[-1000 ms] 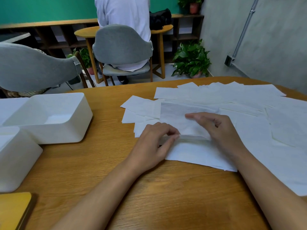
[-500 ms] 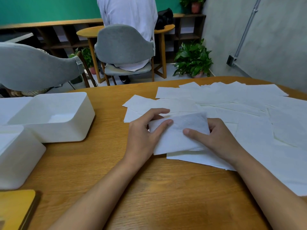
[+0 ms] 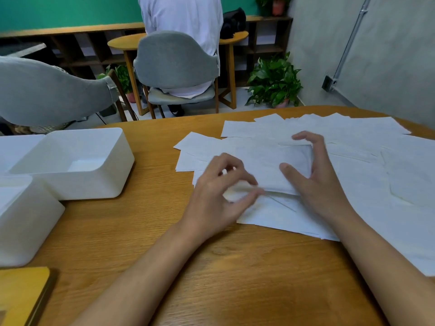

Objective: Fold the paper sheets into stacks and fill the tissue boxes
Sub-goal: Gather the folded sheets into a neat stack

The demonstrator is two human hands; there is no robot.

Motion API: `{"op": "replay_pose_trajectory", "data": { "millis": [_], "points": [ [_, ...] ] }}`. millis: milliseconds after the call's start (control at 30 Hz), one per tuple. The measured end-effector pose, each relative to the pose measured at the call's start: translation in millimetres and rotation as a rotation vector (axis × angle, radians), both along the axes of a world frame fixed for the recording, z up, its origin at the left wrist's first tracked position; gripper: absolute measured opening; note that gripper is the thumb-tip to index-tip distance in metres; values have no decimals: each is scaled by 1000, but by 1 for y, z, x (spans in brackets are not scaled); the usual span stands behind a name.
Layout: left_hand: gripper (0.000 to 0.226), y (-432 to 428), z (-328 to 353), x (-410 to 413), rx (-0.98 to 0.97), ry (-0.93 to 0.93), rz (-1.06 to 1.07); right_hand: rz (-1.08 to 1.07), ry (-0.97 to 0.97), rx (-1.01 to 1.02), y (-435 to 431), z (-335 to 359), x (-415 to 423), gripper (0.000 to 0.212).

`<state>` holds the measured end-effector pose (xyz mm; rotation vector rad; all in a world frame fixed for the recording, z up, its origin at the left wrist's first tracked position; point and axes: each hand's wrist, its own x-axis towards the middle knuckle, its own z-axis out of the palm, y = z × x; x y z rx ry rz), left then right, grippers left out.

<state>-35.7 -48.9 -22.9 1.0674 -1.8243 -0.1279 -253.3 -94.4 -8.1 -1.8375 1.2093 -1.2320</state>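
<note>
A folded white paper sheet (image 3: 266,163) lies on top of the loose sheets (image 3: 376,175) spread over the right half of the wooden table (image 3: 164,231). My left hand (image 3: 219,194) is blurred, its fingers curled, and it pinches the sheet's near left edge. My right hand (image 3: 315,182) holds the sheet's right end, thumb on top and fingers arched over the far edge. An open white tissue box (image 3: 113,170) stands at the left, with a second white box (image 3: 30,222) nearer to me.
A yellow object (image 3: 21,292) lies at the table's near left corner. Behind the table stand two grey chairs (image 3: 174,60), one with a person in a white shirt on it, a small round table (image 3: 122,42) and a potted plant (image 3: 275,83).
The folded sheet has been lowered and turned flatter onto the pile. My left hand slid from its far left corner to the near left edge, and my right hand shifted to its right end.
</note>
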Motion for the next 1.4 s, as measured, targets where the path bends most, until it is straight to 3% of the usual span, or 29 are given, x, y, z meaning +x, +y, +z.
{"op": "replay_pose_trajectory", "data": {
  "millis": [67,133,200,433,667,833,933,1033,1133,1300,1400],
  "points": [
    [17,3,-3,0,200,-78,-164,-10,81,-32,-4,-4,-2,27],
    [24,4,-7,0,416,-196,-272,-3,92,0,-4,-7,-3,33],
    [26,3,-11,1,472,-255,-301,22,90,28,-1,-4,-3,35],
    [8,6,-11,-3,414,-200,-287,132,111,76,4,3,-3,40],
    [4,7,-3,-3,328,-92,-196,42,116,140,0,0,-6,37],
    [6,6,-1,-2,291,86,-105,81,-23,216,5,8,-4,21],
    [4,4,1,-2,244,238,-25,188,-97,271,5,8,-4,50],
    [3,0,3,0,283,393,10,333,-314,456,6,4,-5,87],
    [6,-6,3,7,344,463,50,346,-434,485,10,4,-4,102],
    [9,-11,3,16,372,442,109,203,-175,383,14,15,3,39],
    [9,-13,3,20,351,394,146,167,-141,384,15,15,5,33]
  ]
}}
